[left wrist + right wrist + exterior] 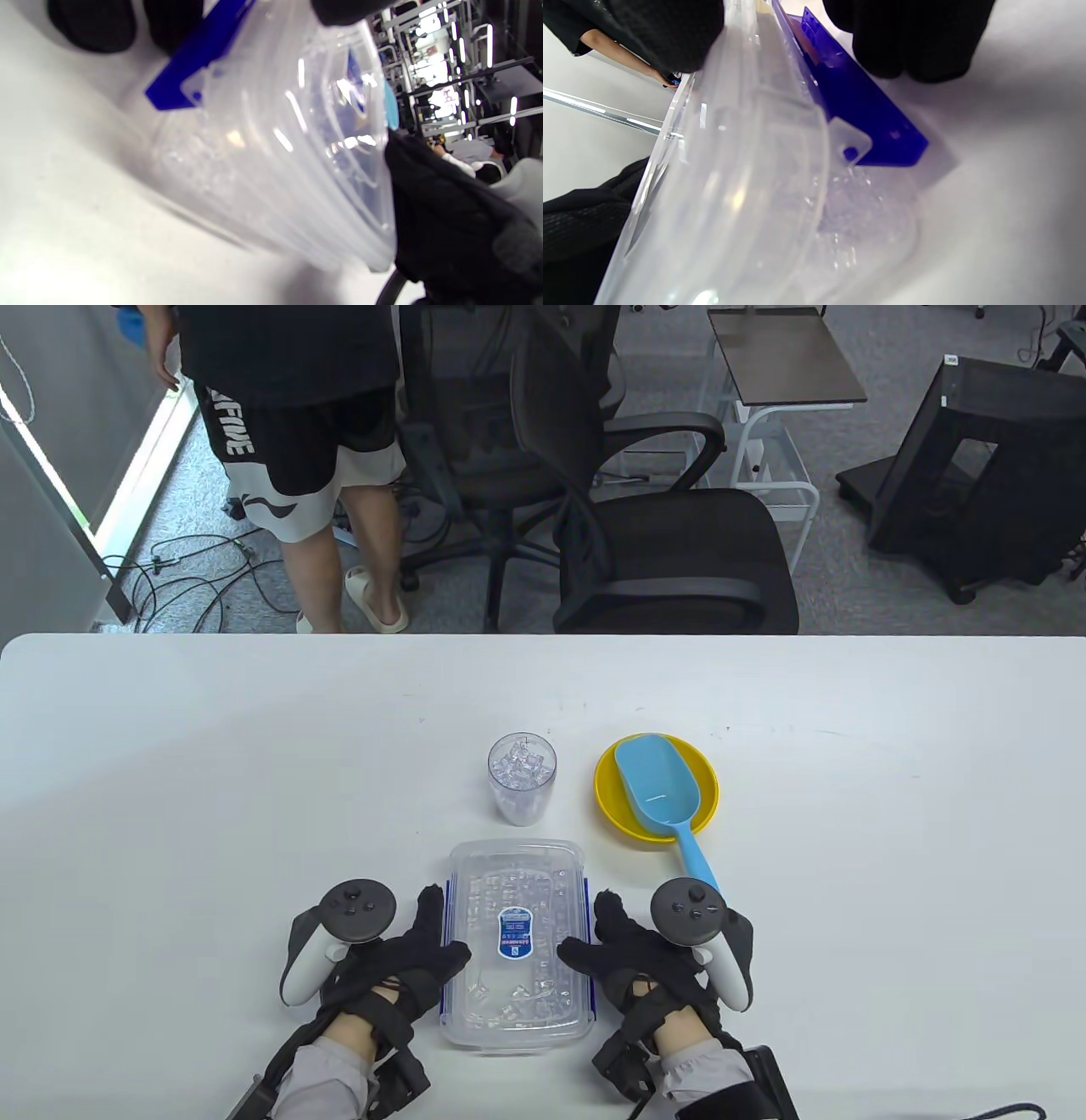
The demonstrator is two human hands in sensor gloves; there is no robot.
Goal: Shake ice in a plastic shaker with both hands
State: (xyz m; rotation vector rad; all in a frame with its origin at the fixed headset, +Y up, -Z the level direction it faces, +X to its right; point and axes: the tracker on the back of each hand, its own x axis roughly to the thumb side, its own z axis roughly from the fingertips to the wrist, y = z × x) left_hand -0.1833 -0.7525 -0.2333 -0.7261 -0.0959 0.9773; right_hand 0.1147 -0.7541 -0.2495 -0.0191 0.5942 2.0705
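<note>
A clear plastic ice box (515, 942) with a lid and blue side latches lies on the white table near the front edge, with ice cubes inside. My left hand (445, 925) holds its left side, thumb on the lid and fingers along the latch (191, 67). My right hand (587, 929) holds its right side the same way, fingers by the right latch (857, 110). A clear plastic shaker cup (522, 779) full of ice stands upright and uncovered just behind the box, apart from both hands.
A yellow bowl (612, 808) sits right of the cup with a light blue scoop (657, 793) lying in it, its handle pointing toward my right hand. Beyond the table's far edge are office chairs and a standing person.
</note>
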